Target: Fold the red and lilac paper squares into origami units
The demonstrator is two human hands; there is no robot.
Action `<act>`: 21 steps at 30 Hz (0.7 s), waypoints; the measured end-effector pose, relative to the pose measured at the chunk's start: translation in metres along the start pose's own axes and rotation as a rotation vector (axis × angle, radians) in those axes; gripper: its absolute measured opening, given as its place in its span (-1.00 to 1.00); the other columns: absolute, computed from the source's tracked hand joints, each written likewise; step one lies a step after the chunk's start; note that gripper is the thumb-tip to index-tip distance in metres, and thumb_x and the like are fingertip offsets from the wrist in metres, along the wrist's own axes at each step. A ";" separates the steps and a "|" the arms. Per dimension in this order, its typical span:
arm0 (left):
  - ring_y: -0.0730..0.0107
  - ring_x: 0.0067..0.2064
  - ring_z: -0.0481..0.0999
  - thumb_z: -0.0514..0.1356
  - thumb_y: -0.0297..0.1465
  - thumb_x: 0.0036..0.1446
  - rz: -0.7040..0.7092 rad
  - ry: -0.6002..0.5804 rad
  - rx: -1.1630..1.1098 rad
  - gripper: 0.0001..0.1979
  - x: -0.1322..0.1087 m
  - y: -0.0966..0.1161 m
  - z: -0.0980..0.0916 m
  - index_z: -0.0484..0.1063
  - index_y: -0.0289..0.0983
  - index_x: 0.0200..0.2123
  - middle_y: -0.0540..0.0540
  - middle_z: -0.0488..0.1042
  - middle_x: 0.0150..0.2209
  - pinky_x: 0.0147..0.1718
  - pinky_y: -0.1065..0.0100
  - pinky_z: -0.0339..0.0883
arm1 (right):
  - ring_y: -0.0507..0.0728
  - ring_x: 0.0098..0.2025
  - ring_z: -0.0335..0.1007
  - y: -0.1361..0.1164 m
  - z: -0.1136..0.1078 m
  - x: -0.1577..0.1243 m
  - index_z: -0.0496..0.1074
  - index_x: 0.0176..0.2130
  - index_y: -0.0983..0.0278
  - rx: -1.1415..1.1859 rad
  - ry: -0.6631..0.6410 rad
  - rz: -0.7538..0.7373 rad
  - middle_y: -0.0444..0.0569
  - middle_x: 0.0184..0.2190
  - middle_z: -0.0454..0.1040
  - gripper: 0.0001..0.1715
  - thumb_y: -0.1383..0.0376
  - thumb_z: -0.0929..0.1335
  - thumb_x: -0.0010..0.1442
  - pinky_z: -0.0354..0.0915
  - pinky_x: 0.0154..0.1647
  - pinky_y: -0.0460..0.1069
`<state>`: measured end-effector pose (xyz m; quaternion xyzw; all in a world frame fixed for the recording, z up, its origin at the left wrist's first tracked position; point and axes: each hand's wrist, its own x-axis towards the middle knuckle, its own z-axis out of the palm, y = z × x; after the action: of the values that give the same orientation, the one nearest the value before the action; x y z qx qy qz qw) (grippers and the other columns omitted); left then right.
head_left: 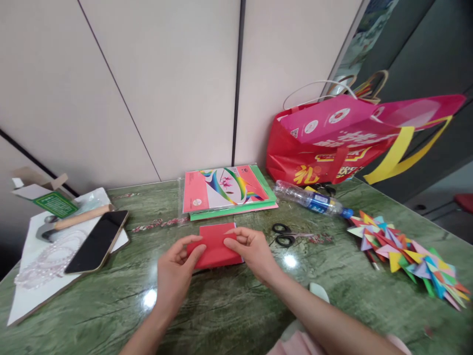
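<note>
A folded piece of red paper (216, 246) is held above the green table in front of me. My left hand (181, 261) pinches its left edge between thumb and fingers. On the other side, my right hand (251, 249) grips the right edge the same way. A thin pale strip shows along the paper's right side. Just beyond it lies a pack of coloured paper (221, 190) with a bright printed cover and green sheets under it. Black-handled scissors (286, 234) rest to the right of my right hand.
On the left, a white board (33, 291) carries a phone (98, 241), a wooden-handled tool (81, 217), clear beads (51, 256) and a green box (55, 203). At right are a plastic bottle (310, 198), folded-paper stars (410, 256) and a red bag (325, 148) against the wall.
</note>
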<state>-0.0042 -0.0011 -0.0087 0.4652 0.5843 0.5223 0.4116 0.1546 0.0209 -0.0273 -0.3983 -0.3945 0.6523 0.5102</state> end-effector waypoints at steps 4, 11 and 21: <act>0.40 -0.48 0.49 0.29 -0.29 -0.18 -0.011 -0.018 0.015 -0.70 0.002 -0.006 -0.003 0.49 -0.27 -0.30 -0.02 0.55 -0.50 -0.51 0.49 0.35 | 0.01 -0.57 0.36 0.003 0.001 0.000 0.27 -0.31 0.23 0.003 -0.004 -0.053 -0.19 -0.57 0.46 -0.65 0.22 0.43 -0.11 0.25 -0.53 -0.11; 0.39 -0.50 0.48 0.30 -0.29 -0.20 0.033 0.011 0.047 -0.72 0.003 -0.003 -0.003 0.50 -0.29 -0.36 -0.04 0.56 -0.51 -0.54 0.49 0.34 | 0.00 -0.51 0.28 0.002 0.003 -0.001 0.40 -0.53 0.27 -0.363 0.002 -0.252 -0.14 -0.57 0.41 -0.87 0.32 0.30 0.00 0.17 -0.50 -0.12; 0.34 -0.51 0.50 0.32 -0.26 -0.24 -0.041 -0.020 -0.038 -0.67 0.005 -0.005 -0.005 0.48 -0.29 -0.34 -0.07 0.57 -0.49 -0.52 0.43 0.38 | 0.11 -0.35 0.38 0.006 0.007 -0.003 0.48 -0.40 0.26 -0.280 -0.028 -0.155 -0.07 -0.40 0.49 -0.77 0.31 0.45 -0.20 0.29 -0.32 -0.05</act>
<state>-0.0112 0.0029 -0.0132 0.4503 0.5795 0.5201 0.4370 0.1462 0.0161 -0.0300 -0.4248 -0.5183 0.5551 0.4927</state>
